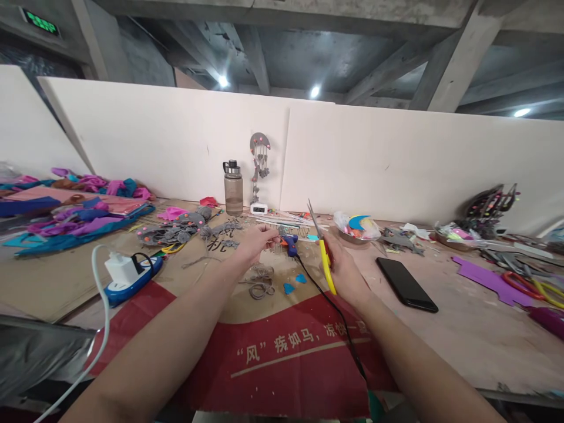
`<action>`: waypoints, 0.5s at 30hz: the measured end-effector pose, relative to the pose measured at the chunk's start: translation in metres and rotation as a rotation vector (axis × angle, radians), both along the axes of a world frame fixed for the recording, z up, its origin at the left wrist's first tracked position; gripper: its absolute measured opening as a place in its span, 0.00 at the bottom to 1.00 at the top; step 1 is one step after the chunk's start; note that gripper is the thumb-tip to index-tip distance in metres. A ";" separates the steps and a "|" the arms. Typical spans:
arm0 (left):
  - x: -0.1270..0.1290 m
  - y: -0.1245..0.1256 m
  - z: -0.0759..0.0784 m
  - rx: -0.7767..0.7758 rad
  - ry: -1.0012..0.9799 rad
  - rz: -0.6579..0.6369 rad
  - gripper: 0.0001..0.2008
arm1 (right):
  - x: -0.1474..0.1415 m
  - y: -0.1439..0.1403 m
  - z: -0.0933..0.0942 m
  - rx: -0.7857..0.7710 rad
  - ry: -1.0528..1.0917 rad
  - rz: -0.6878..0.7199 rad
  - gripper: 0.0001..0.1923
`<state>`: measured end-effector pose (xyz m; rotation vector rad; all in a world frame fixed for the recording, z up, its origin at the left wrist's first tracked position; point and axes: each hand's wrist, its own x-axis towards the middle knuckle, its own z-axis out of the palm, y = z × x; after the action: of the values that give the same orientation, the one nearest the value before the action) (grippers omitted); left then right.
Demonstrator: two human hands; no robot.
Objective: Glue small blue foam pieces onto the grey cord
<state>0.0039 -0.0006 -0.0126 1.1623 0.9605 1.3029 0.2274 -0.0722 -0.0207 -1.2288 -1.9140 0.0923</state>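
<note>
My right hand (pixel 348 270) is closed on a pair of scissors (pixel 326 264) with yellow handles; their blades point up and away, slightly apart. In front of me, my left hand (pixel 258 244) has its fingertips pinched together, and whatever they hold is too small to make out. Just right of those fingertips is a blue glue gun (pixel 291 244), its black cord running toward the table's front edge. Below the left hand lies a loose bundle of grey yarn (pixel 262 288). Two small blue cut pieces, one (pixel 288 288) beside the other (pixel 301 278), rest on the cardboard.
A black phone (pixel 406 284) lies to the right. At left sits a blue power strip (pixel 134 282) with a white plug and cable. Grey decorated felt pieces (pixel 176 230), a water bottle (pixel 233 188) and a bowl of scraps (pixel 356 229) stand farther back, before white boards.
</note>
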 end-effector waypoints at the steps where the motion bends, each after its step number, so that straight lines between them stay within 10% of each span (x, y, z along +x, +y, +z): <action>1: 0.000 0.000 0.000 -0.001 -0.003 0.011 0.10 | -0.003 0.000 0.003 0.012 -0.021 0.015 0.33; 15: -0.002 0.000 -0.002 0.006 -0.089 -0.080 0.15 | 0.001 0.020 -0.012 0.074 -0.489 -0.051 0.27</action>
<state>0.0022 -0.0003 -0.0148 1.1266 0.8376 1.2839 0.2288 -0.0524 -0.0329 -1.3348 -2.2721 -0.3321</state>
